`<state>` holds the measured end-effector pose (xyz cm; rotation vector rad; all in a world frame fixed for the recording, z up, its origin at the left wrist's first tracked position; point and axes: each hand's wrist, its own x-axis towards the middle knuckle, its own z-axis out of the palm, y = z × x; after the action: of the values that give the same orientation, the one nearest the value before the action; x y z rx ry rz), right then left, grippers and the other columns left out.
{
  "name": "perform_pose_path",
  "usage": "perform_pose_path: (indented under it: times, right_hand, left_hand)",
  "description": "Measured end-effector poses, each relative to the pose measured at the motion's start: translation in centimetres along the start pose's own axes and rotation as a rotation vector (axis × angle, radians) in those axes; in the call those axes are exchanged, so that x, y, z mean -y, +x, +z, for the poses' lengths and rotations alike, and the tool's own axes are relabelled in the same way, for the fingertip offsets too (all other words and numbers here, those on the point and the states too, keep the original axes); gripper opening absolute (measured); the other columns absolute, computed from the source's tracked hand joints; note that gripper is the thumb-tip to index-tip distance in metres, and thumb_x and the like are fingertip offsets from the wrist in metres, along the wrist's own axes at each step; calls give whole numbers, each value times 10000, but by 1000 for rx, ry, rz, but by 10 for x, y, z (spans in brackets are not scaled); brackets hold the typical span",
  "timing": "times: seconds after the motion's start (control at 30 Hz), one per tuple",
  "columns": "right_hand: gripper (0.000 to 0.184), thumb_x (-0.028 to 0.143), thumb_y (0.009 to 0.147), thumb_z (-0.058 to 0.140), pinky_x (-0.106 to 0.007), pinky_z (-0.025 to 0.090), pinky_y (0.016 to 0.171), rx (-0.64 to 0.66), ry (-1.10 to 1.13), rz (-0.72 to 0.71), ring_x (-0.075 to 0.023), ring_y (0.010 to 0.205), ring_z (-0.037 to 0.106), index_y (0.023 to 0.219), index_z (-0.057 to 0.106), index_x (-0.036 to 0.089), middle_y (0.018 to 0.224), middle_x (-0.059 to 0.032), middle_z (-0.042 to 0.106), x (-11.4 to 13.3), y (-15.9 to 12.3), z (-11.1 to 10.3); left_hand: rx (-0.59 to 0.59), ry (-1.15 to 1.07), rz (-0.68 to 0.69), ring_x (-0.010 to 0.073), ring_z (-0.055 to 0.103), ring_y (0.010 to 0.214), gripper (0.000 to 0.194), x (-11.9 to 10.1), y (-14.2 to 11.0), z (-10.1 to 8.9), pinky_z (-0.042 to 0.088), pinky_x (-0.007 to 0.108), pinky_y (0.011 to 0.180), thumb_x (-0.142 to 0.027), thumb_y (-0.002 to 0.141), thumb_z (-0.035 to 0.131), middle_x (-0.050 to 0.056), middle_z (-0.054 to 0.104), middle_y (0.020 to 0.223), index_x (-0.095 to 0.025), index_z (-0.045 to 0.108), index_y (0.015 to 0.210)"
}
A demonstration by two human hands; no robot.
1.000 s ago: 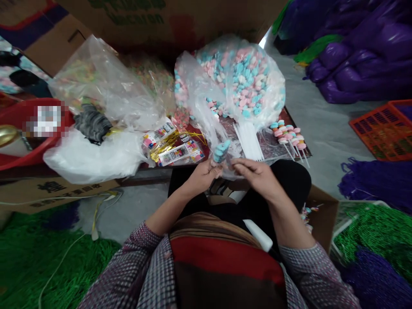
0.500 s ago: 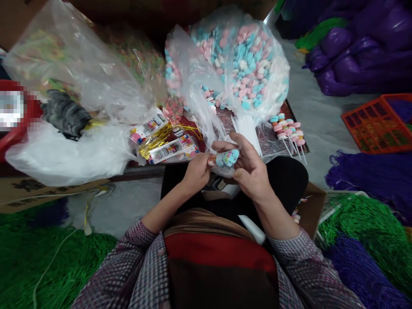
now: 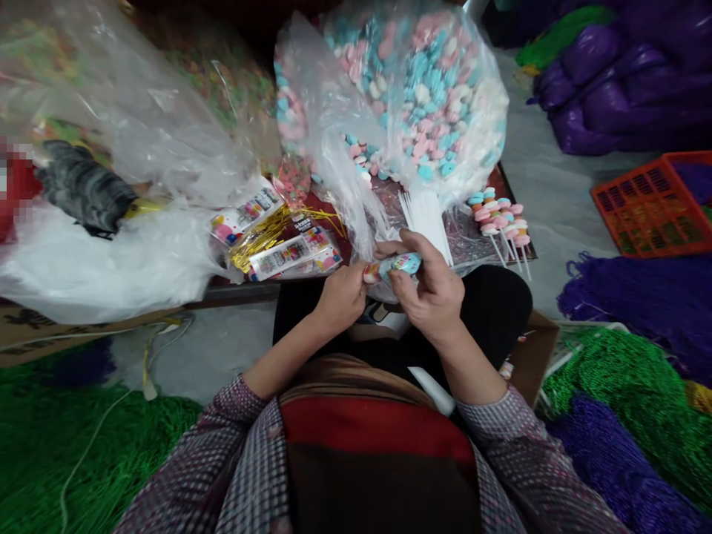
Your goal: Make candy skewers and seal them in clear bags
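In front of my lap, my left hand (image 3: 342,298) is closed around the lower end of a wrapped candy lollipop (image 3: 407,263). Its clear wrapper is printed, with blue and pink pieces inside. My right hand (image 3: 437,300) pinches the top end between thumb and fingers. On the table just beyond lie white sticks (image 3: 426,222) and a small pile of candy lollipops (image 3: 498,215) made of stacked pink, blue and white pieces. Printed wrappers (image 3: 294,252) and gold twist ties (image 3: 261,241) lie to the left of my hands.
A large clear bag of pink, blue and white candy pieces (image 3: 434,96) stands at the back of the table. Other plastic bags (image 3: 139,119) fill the left side. On the floor to the right are an orange crate (image 3: 648,208), green strands (image 3: 623,386) and an open cardboard box (image 3: 542,352).
My right thumb and fingers have closed onto the top of the candy lollipop, where they were spread around it before. My left hand keeps its hold. The view has shifted slightly.
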<state>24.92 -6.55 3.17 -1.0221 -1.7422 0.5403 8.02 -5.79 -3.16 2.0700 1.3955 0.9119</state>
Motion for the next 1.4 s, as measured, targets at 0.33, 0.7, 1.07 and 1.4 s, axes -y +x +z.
perform_pose_path:
  times: [0.33,0.7,1.07,1.4]
  right_hand:
    - [235,391,1050,517,-355,645,879,-48,-33,62,-189,991,784,1143,702,280,1075,-26,816,3,6,-1]
    - [343,431,980,647,-363,651,838,-221,-3,12,-201,981,766,1282,587,281,1150,-63,771,-29,2,13]
    - [271,462,1004,604,-351,672,845,-244,-228,-51,-204,994,790,1155,667,246,1119,-56,802,-28,6,10]
    - [325,532,954,652,-365,652,858,-202,-106,141,-203,924,782,1151,679,275,1129,-47,801,-30,0,23]
  left_hand:
    - [58,-53,-17,195,592,627,296,-7,0,-1,413,299,610,-401,1025,360,43,626,720,-224,537,869]
    - [186,-316,-176,180,594,636,297,-15,1,-6,422,280,623,-456,999,476,27,648,723,-205,619,933]
    - [213,-482,-200,169,605,659,317,-28,1,-6,470,280,673,-457,984,501,-9,637,671,-192,674,1013]
    - [210,-420,-245,148,529,586,297,-21,1,-4,409,270,631,-444,976,491,-21,558,609,-205,607,843]
